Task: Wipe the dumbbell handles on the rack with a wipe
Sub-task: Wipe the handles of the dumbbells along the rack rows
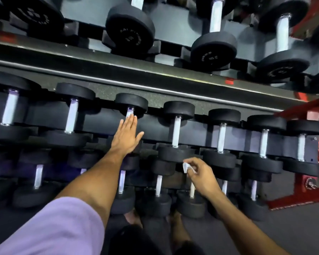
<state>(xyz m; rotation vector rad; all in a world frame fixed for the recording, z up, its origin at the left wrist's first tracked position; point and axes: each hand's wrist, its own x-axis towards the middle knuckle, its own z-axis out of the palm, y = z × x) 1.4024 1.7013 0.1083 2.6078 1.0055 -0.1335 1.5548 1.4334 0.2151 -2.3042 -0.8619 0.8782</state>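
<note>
Sleeve [50, 229]: lilac cloth, on your left arm, nearest the camera.

Floor [293, 227]: dark grey matting under the rack, your feet at its base.

Right hand [201, 174]: fingers curled, pinching the wipe in front of the lower tier.

Wipe [186, 167]: small, white, crumpled, sticking out past your fingertips, clear of any handle.

Lower dumbbells [157, 192]: short bright metal handles between round matt black heads, packed side by side.

Left hand [127, 135]: flat, fingers straight and spread, lying over the middle tier with fingertips on a handle [129, 113].

Middle dumbbells [176, 131]: same make, shiny cylindrical handles, black rubbery disc heads, set in a row on a dark shelf.

Rail [136, 70]: long grey metal bar across the rack.

Top dumbbells [215, 34]: larger heads with faint lettering.

Frame [302, 190]: red painted steel, at the right.
</note>
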